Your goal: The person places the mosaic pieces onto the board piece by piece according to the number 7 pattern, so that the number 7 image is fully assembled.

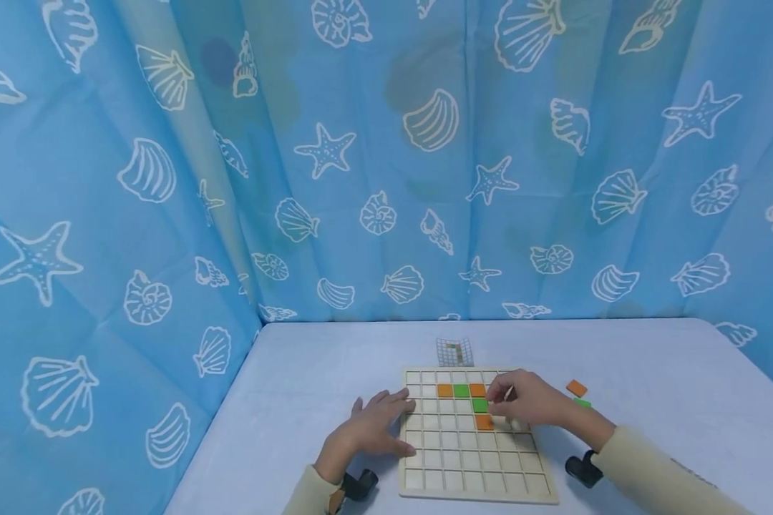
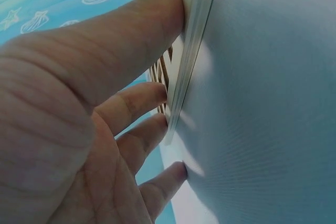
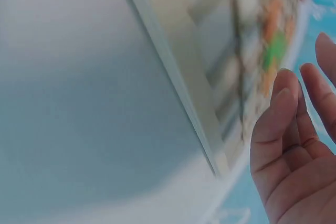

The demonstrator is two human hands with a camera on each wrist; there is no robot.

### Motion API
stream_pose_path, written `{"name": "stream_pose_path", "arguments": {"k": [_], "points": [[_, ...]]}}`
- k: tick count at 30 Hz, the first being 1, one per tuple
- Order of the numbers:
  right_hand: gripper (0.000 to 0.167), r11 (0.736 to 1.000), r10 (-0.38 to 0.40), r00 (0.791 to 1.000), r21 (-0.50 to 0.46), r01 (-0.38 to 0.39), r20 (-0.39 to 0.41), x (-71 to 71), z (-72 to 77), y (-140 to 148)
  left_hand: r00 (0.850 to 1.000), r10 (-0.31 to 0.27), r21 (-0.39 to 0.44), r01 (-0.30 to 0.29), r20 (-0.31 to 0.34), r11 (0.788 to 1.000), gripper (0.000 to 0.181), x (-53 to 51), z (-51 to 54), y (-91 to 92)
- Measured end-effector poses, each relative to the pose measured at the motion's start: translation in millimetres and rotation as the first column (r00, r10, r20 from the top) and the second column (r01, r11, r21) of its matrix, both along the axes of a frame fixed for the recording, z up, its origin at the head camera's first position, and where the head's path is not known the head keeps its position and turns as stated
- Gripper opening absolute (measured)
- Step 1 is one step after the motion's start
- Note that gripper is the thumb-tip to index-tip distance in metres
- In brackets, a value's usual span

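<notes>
Board (image 1: 477, 495), pale and gridded, lies on the white table (image 1: 283, 400) between the two hands. At its left edge the left hand (image 1: 375, 427) is spread wide, thumb and some fingertips touching the rim, grasping nothing. Over its upper right part hovers the right hand (image 1: 533, 399), thumb and forefinger brought together; whether a tile sits between them I cannot tell. Just left of those fingers, a green tile (image 1: 479, 405) lies between orange ones above and below. A loose orange tile (image 1: 576, 388) lies beyond the right forearm, off the board, and a small patterned card (image 1: 454, 352) near the far edge.
</notes>
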State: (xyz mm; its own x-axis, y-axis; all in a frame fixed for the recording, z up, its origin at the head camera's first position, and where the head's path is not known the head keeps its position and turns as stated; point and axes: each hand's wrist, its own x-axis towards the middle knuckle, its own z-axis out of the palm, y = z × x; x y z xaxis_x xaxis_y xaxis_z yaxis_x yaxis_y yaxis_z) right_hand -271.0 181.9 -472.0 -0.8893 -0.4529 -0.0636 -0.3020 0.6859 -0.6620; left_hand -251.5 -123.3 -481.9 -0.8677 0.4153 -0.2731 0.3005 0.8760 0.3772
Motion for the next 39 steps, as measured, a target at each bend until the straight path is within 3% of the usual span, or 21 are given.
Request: {"name": "stream_pose_path", "arguments": {"k": [6,10,13,19,26,35,39], "points": [[0.016,0.996,-0.076,0.997,0.040,0.076,-0.013,-5.8,25.5,29.2,1.000,0.013,0.003,-0.013,0.008,1.000,0.077,1.0,1.1,1.6],[0.020,0.990,-0.120,0.992,0.076,0.122,-0.035,-8.3,30.5,50.9,1.000,0.013,0.010,-0.013,0.010,1.000,0.077,0.9,1.1,1.1],[0.023,0.986,-0.143,0.989,0.076,0.146,-0.046,-7.7,25.3,66.5,1.000,0.010,0.018,-0.010,0.009,1.000,0.076,1.0,0.6,-0.6],[0.028,0.979,-0.202,0.979,0.008,0.202,0.027,-2.7,3.3,97.5,1.000,0.001,0.007,-0.001,0.002,1.000,0.077,0.5,-1.3,-2.5],[0.033,0.959,-0.283,0.956,0.027,0.282,0.078,1.5,-15.7,128.7,1.000,-0.005,-0.009,0.005,-0.020,1.000,0.078,0.9,-0.7,-1.2],[0.045,0.954,-0.298,0.945,0.064,0.291,0.136,-1.9,-26.8,140.2,0.999,-0.012,0.002,0.012,-0.030,1.000,0.079,0.6,-1.8,-2.3],[0.039,0.956,-0.292,0.949,0.074,0.285,0.120,-3.4,-31.1,140.1,0.999,-0.016,0.001,0.016,-0.034,1.000,0.080,0.4,-2.5,-1.8]]}}
